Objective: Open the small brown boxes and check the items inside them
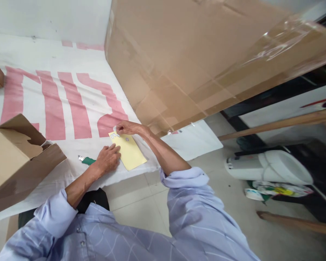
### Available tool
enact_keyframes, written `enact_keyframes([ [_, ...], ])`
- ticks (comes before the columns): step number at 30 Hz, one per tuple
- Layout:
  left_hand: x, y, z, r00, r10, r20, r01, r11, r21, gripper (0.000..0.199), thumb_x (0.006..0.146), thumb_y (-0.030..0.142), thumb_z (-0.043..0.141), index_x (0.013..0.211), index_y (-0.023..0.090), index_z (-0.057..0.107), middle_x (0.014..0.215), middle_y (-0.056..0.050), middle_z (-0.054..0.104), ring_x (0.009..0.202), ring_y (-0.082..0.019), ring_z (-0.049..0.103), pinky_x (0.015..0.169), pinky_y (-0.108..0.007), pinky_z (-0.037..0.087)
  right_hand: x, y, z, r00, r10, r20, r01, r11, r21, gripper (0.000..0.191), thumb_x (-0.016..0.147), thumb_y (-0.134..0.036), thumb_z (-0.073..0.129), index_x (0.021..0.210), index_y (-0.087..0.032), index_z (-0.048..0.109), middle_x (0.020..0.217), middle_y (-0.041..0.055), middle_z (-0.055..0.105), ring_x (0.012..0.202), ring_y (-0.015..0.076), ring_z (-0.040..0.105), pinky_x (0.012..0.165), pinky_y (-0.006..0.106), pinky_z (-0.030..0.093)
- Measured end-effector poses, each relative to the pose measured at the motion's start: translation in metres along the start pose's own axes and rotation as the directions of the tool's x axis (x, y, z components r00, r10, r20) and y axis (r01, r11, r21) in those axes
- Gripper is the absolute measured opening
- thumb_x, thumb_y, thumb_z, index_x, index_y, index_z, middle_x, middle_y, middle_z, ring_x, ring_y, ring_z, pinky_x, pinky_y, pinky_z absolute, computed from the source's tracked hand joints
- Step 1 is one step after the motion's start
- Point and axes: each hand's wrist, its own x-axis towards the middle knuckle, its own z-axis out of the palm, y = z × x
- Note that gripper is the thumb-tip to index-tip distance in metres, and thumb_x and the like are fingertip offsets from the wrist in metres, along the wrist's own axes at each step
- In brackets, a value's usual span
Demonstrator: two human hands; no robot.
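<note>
Right near the middle of the frame, a yellow sheet of paper with small pale stickers (pixel 133 154) lies flat by the edge of a white cloth with big red marks (pixel 29 54). The left hand (pixel 108 158) is loose, its fingers resting on the sheet's left side. The right hand (pixel 127 127) pinches a tiny whitish piece (pixel 114 128) at the sheet's top corner. A green knife with a metal tip (pixel 87 160) lies just beside the left hand. An open brown cardboard box (pixel 11 148) fills the lower left. A huge taped brown cardboard box (pixel 179 65) blocks the upper right, close to the right hand. A white plastic bucket (pixel 277 167) lies sideways at the right.
</note>
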Motion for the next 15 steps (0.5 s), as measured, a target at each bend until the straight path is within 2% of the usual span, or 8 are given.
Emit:
enact_keyframes([
  [5, 0.0, 0.001, -0.001, 1.0, -0.002, 0.006, 0.002, 1.0, 0.002, 0.015, 0.1, 0.02, 0.057, 0.105, 0.019, 0.071, 0.139, -0.014, 0.066, 0.136, -0.03, 0.054, 0.103, -0.045, 0.045, 0.001, -0.009, 0.003, 1.0, -0.001, -0.011, 0.001, 0.999, -0.038, 0.011, 0.079, -0.031, 0.054, 0.074, -0.021, 0.052, 0.071, -0.0031, 0.047, 0.069, 0.0141, 0.04, 0.067, 0.03, 0.03],
  [15, 0.0, 0.001, -0.003, 1.0, 0.0, 0.009, 0.0, 1.0, 0.0, 0.014, 0.099, 0.019, 0.058, 0.104, 0.019, 0.071, 0.138, -0.014, 0.067, 0.135, -0.031, 0.055, 0.102, -0.046, 0.045, -0.003, -0.014, 0.007, 0.995, 0.041, -0.094, -0.055, 0.987, -0.148, 0.006, 0.077, -0.025, 0.055, 0.079, -0.02, 0.058, 0.076, -0.0003, 0.058, 0.07, 0.015, 0.048, 0.066, 0.03, 0.028],
])
